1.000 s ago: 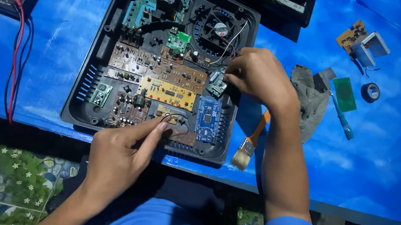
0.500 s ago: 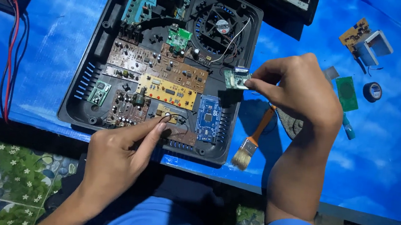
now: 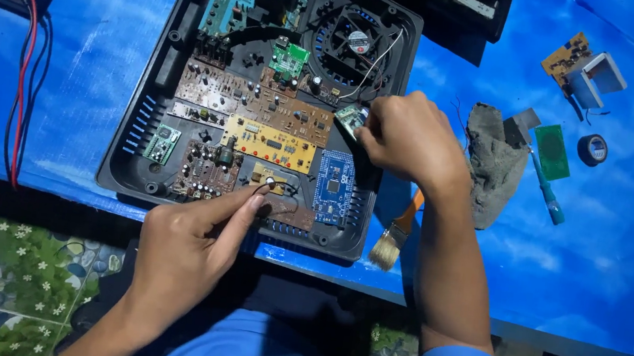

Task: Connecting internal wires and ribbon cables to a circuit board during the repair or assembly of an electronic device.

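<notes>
Head view, near to far. Left hand (image 3: 186,247): fingers curled, forefinger tip pressed on a brown circuit board (image 3: 282,207) at the front edge of the open black case (image 3: 141,114). Right hand (image 3: 409,137): fingertips pinched on a small green board (image 3: 350,117) just over the case's right side. Judged step: fitting this board; seating it calls for careful alignment.

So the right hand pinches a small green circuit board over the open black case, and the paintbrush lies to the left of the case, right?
Not quite. The head view shows the paintbrush lying to the right of the open black case, under the right forearm. The right hand does pinch the small green circuit board over the case.
</notes>
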